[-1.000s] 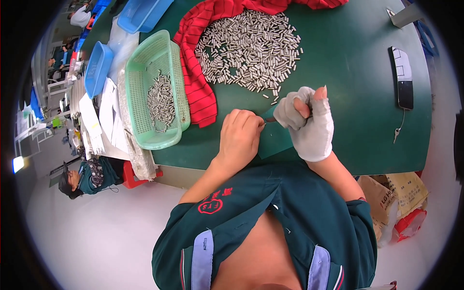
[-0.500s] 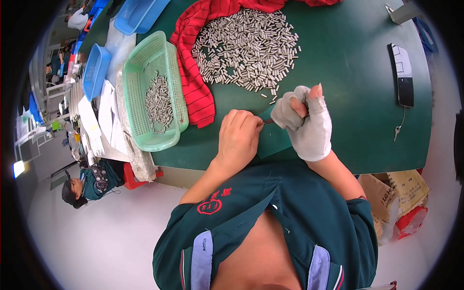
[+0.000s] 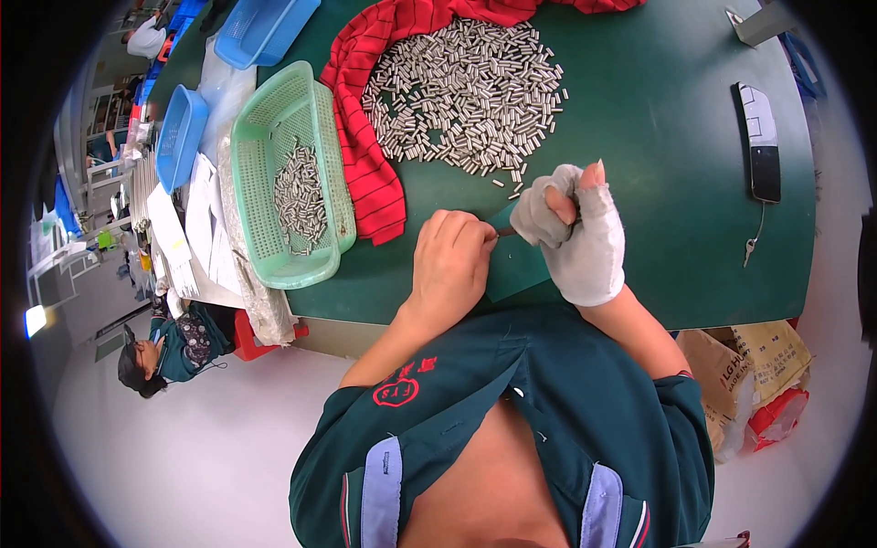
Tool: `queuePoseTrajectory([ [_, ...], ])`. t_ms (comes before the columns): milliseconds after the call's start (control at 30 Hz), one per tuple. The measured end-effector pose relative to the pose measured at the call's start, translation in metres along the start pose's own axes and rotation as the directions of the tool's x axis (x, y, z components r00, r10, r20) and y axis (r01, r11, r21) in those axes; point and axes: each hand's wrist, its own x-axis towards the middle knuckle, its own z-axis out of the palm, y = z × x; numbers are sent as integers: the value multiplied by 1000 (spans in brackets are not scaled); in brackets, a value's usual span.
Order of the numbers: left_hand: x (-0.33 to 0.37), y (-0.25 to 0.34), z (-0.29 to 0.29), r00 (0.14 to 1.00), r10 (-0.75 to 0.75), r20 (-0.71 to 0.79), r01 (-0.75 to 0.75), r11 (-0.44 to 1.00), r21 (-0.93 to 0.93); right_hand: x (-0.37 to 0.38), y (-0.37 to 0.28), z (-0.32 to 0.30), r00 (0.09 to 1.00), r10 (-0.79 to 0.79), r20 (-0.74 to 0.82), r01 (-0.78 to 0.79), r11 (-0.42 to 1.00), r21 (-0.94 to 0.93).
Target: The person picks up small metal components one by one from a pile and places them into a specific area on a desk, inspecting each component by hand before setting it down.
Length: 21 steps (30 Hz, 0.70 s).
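My bare left hand [image 3: 451,260] is closed near the table's front edge, fingertips pinched at one end of a thin dark rod-like piece [image 3: 507,231]. My right hand [image 3: 583,239], in a pale glove with bare fingertips, is curled at the other end, thumb pointing up. Too little of the piece shows to name it. Under the hands lies a smooth green sheet [image 3: 519,271]. Just beyond them spreads a large pile of small silvery metal cylinders [image 3: 475,100], a few lying loose toward my right hand.
A red striped cloth [image 3: 373,196] borders the pile. To its left, a pale green basket [image 3: 249,173] holds more metal cylinders [image 3: 301,201]. Two blue baskets [image 3: 181,137] stand farther left. A phone [image 3: 761,142] and small key [image 3: 750,251] lie at right. Another person [image 3: 178,342] sits at left.
My hands stay in nearly the same place, with the right one shifted very slightly left. The person at left has moved an arm a little.
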Motion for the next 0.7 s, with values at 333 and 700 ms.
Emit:
queuePoseTrajectory([
  [333,-1,1,0,1000,-6,-6,6,1000,-5,0,0,-1,999,28,18,-27,999,-39],
  [700,-6,-2,9,996,-16,-88,11,998,-59,-2,6,9,998,13,-63,-26,979,-204],
])
